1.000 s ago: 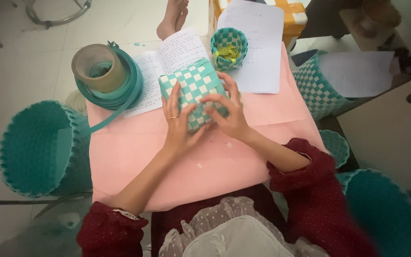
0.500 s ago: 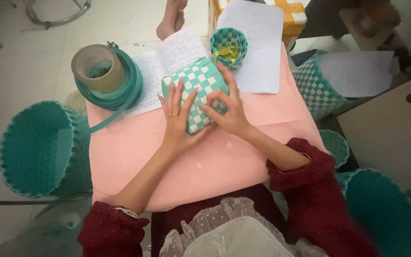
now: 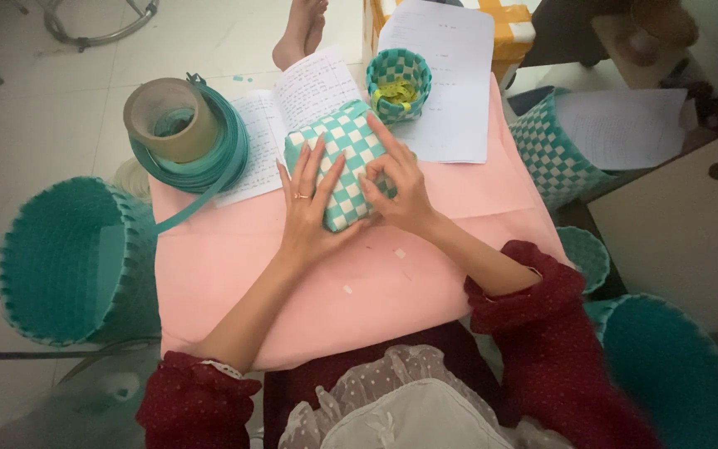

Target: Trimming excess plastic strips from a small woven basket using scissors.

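Note:
A small woven box [image 3: 344, 154] in teal and white checks rests on the pink table cover [image 3: 234, 283]. My left hand [image 3: 305, 208], with a ring on one finger, lies flat against its left side with fingers spread. My right hand [image 3: 396, 187] presses on its right side, fingertips pinching at the weave. Both sleeves are dark red.
A roll of teal strap [image 3: 201, 154] with a tan tape roll on top sits at the left. An open notebook [image 3: 292, 108], a paper sheet [image 3: 446, 75] and a small woven cup [image 3: 398, 81] lie beyond. Teal woven baskets [image 3: 68, 258] [image 3: 675, 374] [image 3: 550, 154] stand around the table.
The woven box has been turned slightly and my fingers have shifted on it; my right fingertips now pinch nearer its right edge.

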